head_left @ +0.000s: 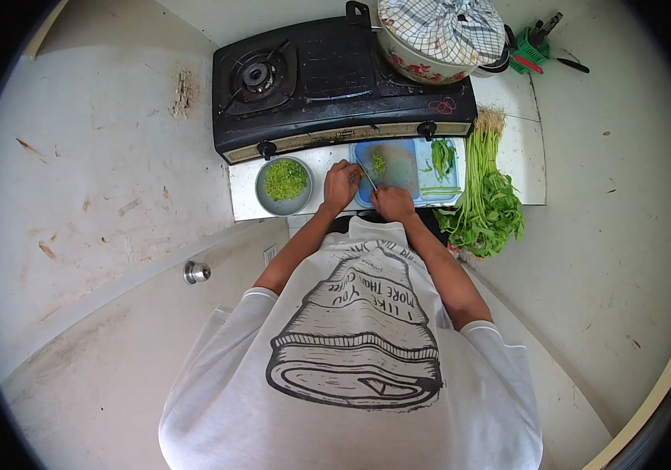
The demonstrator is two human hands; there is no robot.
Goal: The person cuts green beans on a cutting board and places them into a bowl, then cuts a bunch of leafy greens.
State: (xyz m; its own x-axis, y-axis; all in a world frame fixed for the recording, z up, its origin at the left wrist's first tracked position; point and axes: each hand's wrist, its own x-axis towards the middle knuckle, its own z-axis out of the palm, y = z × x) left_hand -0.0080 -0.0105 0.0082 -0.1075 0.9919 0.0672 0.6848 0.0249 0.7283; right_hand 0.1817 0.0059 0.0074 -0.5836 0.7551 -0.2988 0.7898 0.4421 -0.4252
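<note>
While knife [367, 174] is gripped by right hand [393, 204], left hand [342, 185] at nine o'clock, hold indiscernible, should be kept curled well back.

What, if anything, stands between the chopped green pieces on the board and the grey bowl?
The left hand does, at the left edge of the board, on the line from the pieces to the bowl. The knife, held in the right hand, also slants between the pieces and the left hand.
</note>
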